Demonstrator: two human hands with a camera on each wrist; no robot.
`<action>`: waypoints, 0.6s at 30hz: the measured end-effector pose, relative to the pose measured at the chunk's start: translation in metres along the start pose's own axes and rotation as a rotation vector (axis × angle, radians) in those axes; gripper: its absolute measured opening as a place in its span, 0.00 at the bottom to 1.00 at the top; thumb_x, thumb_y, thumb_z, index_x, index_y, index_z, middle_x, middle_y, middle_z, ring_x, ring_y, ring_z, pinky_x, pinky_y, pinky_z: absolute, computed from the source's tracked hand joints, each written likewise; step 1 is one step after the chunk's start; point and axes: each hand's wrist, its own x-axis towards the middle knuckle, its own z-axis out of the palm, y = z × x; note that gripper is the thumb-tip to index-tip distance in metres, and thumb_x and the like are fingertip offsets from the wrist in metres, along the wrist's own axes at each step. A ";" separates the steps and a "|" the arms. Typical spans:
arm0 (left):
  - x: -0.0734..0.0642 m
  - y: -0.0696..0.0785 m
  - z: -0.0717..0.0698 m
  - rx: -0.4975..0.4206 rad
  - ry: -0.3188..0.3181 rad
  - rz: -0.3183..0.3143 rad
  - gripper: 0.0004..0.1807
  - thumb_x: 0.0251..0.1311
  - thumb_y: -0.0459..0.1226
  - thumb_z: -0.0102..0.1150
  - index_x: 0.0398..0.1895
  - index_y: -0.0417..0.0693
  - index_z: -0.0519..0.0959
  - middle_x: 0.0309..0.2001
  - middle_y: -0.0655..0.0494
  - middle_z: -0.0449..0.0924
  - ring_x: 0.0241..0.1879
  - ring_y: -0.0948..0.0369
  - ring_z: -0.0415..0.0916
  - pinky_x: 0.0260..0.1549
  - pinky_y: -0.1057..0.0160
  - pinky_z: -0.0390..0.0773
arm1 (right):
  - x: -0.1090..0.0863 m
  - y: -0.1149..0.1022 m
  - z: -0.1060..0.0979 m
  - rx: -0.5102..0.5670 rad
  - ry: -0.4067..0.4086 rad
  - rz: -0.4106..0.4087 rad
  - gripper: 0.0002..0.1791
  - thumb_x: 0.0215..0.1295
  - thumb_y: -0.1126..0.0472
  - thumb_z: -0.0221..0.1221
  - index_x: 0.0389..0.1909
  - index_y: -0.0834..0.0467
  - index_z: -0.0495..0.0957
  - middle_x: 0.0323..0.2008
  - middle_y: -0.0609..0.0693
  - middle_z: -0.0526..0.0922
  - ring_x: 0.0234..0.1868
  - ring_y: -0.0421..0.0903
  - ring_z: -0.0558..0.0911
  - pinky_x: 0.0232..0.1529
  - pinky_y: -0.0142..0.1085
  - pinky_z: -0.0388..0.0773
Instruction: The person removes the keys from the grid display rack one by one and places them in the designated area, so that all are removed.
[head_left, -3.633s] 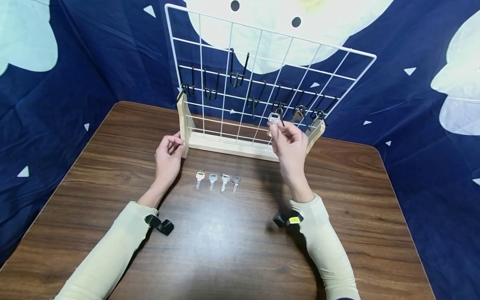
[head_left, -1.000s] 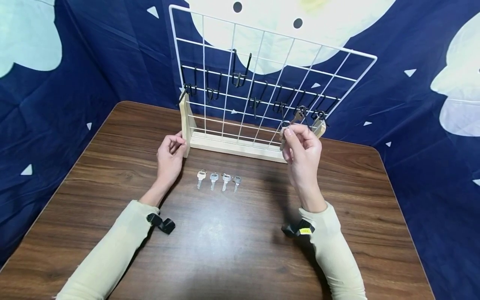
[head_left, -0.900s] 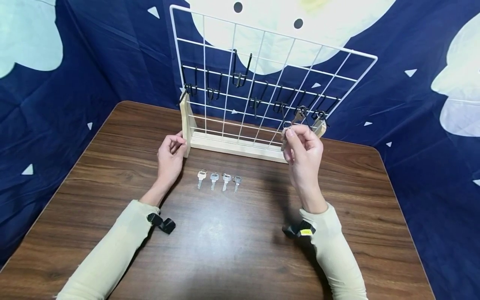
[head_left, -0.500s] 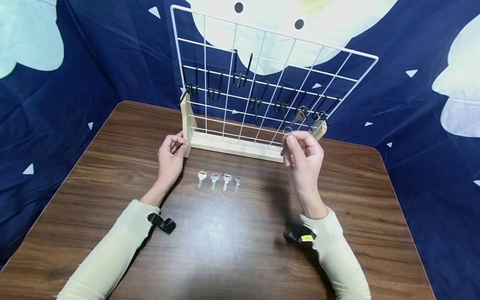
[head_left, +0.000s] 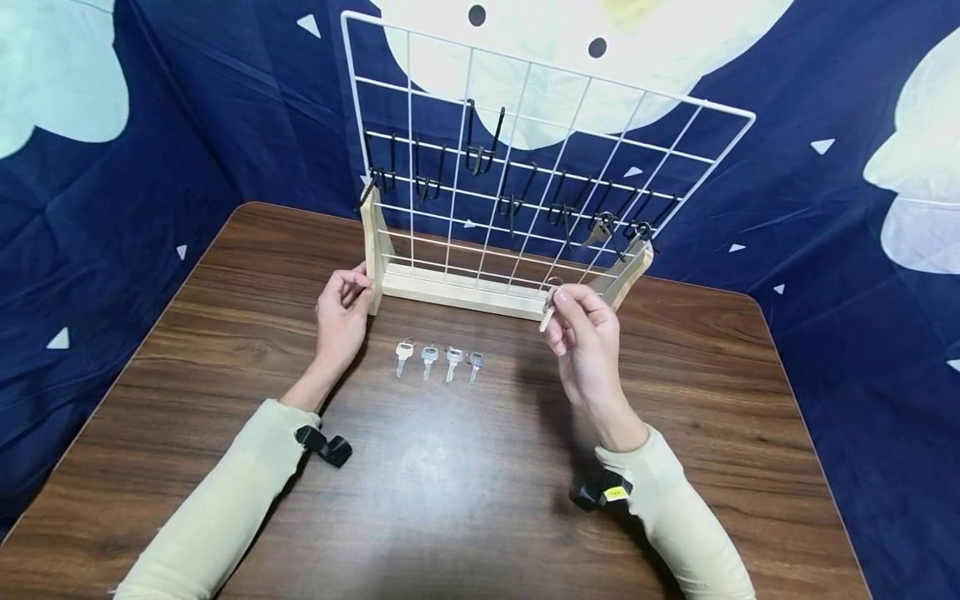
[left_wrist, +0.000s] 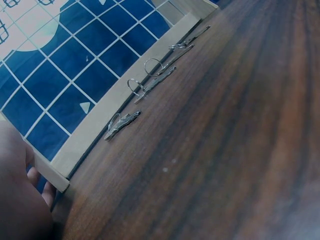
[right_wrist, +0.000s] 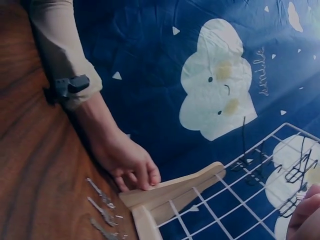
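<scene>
My right hand (head_left: pixel 590 342) pinches a small key (head_left: pixel 547 317) with a ring on it, in front of the lower right part of a white wire grid rack (head_left: pixel 529 63). My left hand (head_left: pixel 341 310) holds the left wooden side support (head_left: pixel 373 250) of this rack between thumb and fingers; the right wrist view shows that grip too. Several keys with rings lie in a row on the table, among them a gold-toned key (head_left: pixel 403 352) at the left end. In the right wrist view only part of the right hand (right_wrist: pixel 306 220) shows, and its key is hidden.
Several black hooks hang on the grid, such as one raised hook (head_left: pixel 480 154). A key (head_left: pixel 597 232) hangs on a hook at the right, and a ring shows on the rightmost hook. Behind the wooden table (head_left: pixel 420 517) stands a blue cloth (head_left: pixel 172 100) with cloud prints.
Still pinching the key, my right hand was up at the hooks, shifted right, then came down and left, away from them. The left hand has stayed on the wooden side support.
</scene>
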 end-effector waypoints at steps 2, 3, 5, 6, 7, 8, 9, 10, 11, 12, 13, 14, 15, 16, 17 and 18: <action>0.000 0.000 0.000 0.001 -0.002 -0.005 0.10 0.75 0.20 0.55 0.42 0.43 0.76 0.74 0.36 0.78 0.74 0.44 0.77 0.75 0.58 0.78 | -0.001 0.004 -0.001 -0.017 0.009 0.032 0.14 0.80 0.72 0.54 0.36 0.56 0.84 0.24 0.46 0.80 0.19 0.34 0.73 0.16 0.19 0.64; 0.000 0.000 0.000 0.001 -0.002 -0.005 0.10 0.75 0.20 0.55 0.42 0.43 0.76 0.74 0.36 0.78 0.74 0.44 0.77 0.75 0.58 0.78 | -0.002 0.007 -0.001 -0.026 0.012 0.045 0.14 0.80 0.72 0.54 0.36 0.56 0.83 0.23 0.45 0.79 0.19 0.34 0.73 0.16 0.19 0.64; -0.001 0.001 0.000 0.002 -0.004 -0.005 0.10 0.75 0.20 0.55 0.42 0.43 0.76 0.74 0.36 0.78 0.74 0.44 0.76 0.76 0.58 0.77 | -0.004 0.013 -0.002 -0.043 0.012 0.061 0.14 0.80 0.73 0.54 0.37 0.56 0.83 0.24 0.45 0.80 0.19 0.34 0.74 0.16 0.19 0.65; -0.001 0.001 0.000 0.000 -0.003 -0.005 0.09 0.75 0.20 0.55 0.43 0.42 0.76 0.74 0.35 0.78 0.74 0.43 0.76 0.76 0.58 0.77 | -0.005 0.016 -0.003 -0.050 0.010 0.068 0.13 0.79 0.73 0.54 0.37 0.56 0.83 0.25 0.45 0.80 0.19 0.34 0.74 0.17 0.19 0.65; -0.001 0.001 0.000 -0.002 -0.003 -0.006 0.09 0.75 0.20 0.55 0.43 0.41 0.76 0.74 0.35 0.78 0.74 0.43 0.76 0.76 0.58 0.77 | -0.006 0.020 -0.004 -0.056 0.006 0.074 0.13 0.79 0.73 0.54 0.37 0.57 0.83 0.25 0.46 0.81 0.20 0.35 0.75 0.17 0.20 0.66; -0.001 0.001 0.000 -0.005 -0.002 -0.004 0.08 0.75 0.20 0.55 0.43 0.41 0.76 0.74 0.35 0.78 0.74 0.43 0.77 0.76 0.58 0.77 | -0.007 0.023 -0.005 -0.062 0.003 0.079 0.12 0.79 0.73 0.55 0.37 0.58 0.83 0.25 0.46 0.81 0.20 0.35 0.75 0.17 0.20 0.66; -0.001 0.001 0.001 -0.007 0.000 -0.002 0.08 0.75 0.20 0.55 0.43 0.39 0.76 0.74 0.35 0.78 0.74 0.43 0.77 0.76 0.58 0.77 | -0.009 0.027 -0.007 -0.070 0.001 0.084 0.11 0.79 0.73 0.55 0.38 0.59 0.83 0.26 0.46 0.82 0.20 0.35 0.76 0.17 0.20 0.67; -0.001 0.001 0.001 -0.011 0.001 -0.001 0.07 0.75 0.20 0.55 0.43 0.38 0.76 0.74 0.35 0.78 0.74 0.43 0.77 0.76 0.58 0.77 | -0.010 0.031 -0.008 -0.076 -0.002 0.090 0.11 0.78 0.73 0.56 0.37 0.59 0.82 0.26 0.46 0.82 0.20 0.36 0.76 0.17 0.21 0.67; -0.001 0.001 0.001 -0.015 0.003 0.000 0.07 0.75 0.19 0.55 0.44 0.37 0.75 0.73 0.35 0.78 0.74 0.43 0.77 0.76 0.57 0.77 | -0.011 0.034 -0.009 -0.083 -0.004 0.095 0.11 0.78 0.73 0.56 0.37 0.59 0.82 0.27 0.46 0.83 0.21 0.36 0.76 0.17 0.21 0.68; -0.001 0.001 0.001 -0.018 0.003 0.000 0.06 0.75 0.19 0.55 0.44 0.36 0.75 0.73 0.35 0.78 0.74 0.43 0.77 0.76 0.57 0.77 | -0.012 0.037 -0.010 -0.092 -0.005 0.101 0.11 0.78 0.73 0.56 0.37 0.58 0.82 0.27 0.46 0.83 0.21 0.36 0.77 0.17 0.22 0.68; -0.001 0.001 0.001 -0.018 0.004 0.001 0.07 0.75 0.19 0.54 0.44 0.36 0.75 0.73 0.35 0.78 0.74 0.43 0.77 0.76 0.57 0.77 | -0.013 0.040 -0.011 -0.099 -0.006 0.107 0.11 0.78 0.74 0.56 0.37 0.58 0.82 0.27 0.46 0.83 0.21 0.36 0.77 0.17 0.22 0.68; -0.001 0.001 0.001 -0.019 0.005 0.004 0.07 0.75 0.19 0.54 0.44 0.36 0.76 0.74 0.34 0.78 0.74 0.42 0.77 0.76 0.57 0.78 | -0.013 0.043 -0.012 -0.108 -0.007 0.112 0.11 0.78 0.74 0.56 0.37 0.58 0.82 0.27 0.47 0.83 0.21 0.37 0.77 0.17 0.22 0.68; -0.001 0.001 0.001 -0.019 0.005 0.003 0.07 0.74 0.19 0.54 0.44 0.36 0.76 0.74 0.34 0.78 0.74 0.42 0.76 0.75 0.57 0.78 | -0.014 0.046 -0.014 -0.117 -0.008 0.118 0.12 0.78 0.74 0.56 0.37 0.57 0.82 0.26 0.47 0.83 0.21 0.37 0.77 0.17 0.22 0.69; -0.001 0.002 0.001 -0.018 0.005 0.002 0.07 0.74 0.19 0.54 0.43 0.36 0.76 0.74 0.34 0.78 0.74 0.42 0.76 0.75 0.57 0.78 | -0.014 0.048 -0.015 -0.126 -0.009 0.124 0.12 0.78 0.74 0.56 0.36 0.57 0.82 0.26 0.47 0.83 0.21 0.37 0.77 0.17 0.22 0.69; -0.001 0.002 0.002 -0.016 0.005 0.003 0.07 0.74 0.18 0.54 0.43 0.36 0.76 0.74 0.34 0.78 0.74 0.42 0.76 0.75 0.57 0.78 | -0.015 0.050 -0.017 -0.137 -0.009 0.130 0.12 0.78 0.74 0.56 0.36 0.57 0.82 0.25 0.47 0.83 0.21 0.37 0.78 0.16 0.22 0.68; -0.001 0.002 0.001 -0.015 0.006 0.003 0.08 0.74 0.18 0.55 0.43 0.37 0.76 0.74 0.34 0.78 0.74 0.42 0.76 0.75 0.57 0.78 | -0.015 0.052 -0.018 -0.148 -0.009 0.139 0.12 0.78 0.75 0.56 0.36 0.57 0.82 0.25 0.47 0.83 0.21 0.37 0.78 0.16 0.22 0.68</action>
